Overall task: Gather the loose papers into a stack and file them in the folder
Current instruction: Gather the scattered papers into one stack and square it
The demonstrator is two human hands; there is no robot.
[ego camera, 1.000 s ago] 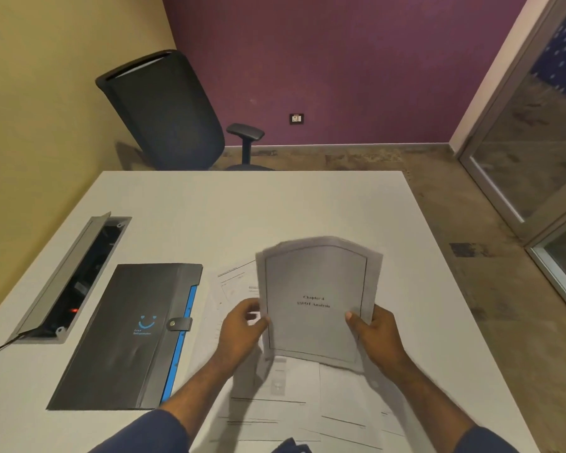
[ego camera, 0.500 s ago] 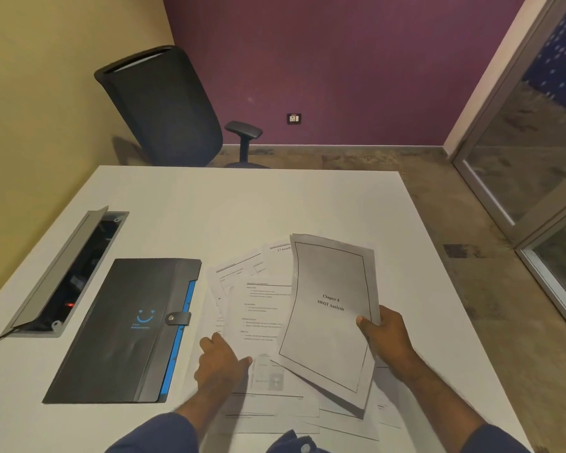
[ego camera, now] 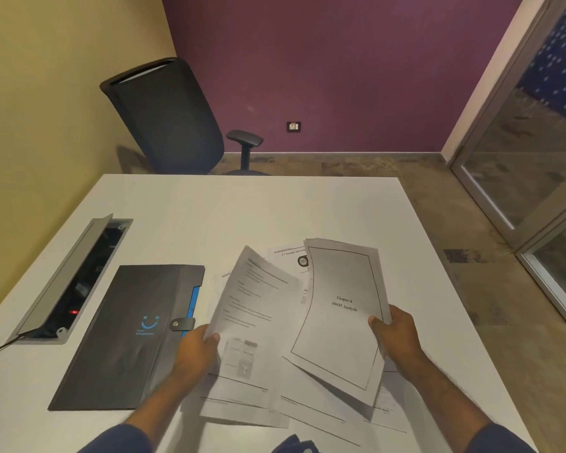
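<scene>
My left hand (ego camera: 199,349), flat on the surface (ego camera: 209,217) a moment ago, now pinches a lifted sheet (ego camera: 252,325). My right hand (ego camera: 393,338) still grips the title page (ego camera: 342,318). Closed folder (ego camera: 128,335) lies left.

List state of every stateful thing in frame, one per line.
folder: closed, strap snapped, flat on table
left hand: gripping text page, lifted at its far end
right hand: gripping Chapter 4 cover sheet, raised and curled
loose papers: spread, overlapping, flat on table
cable tray lid: open
office chair: empty
</scene>
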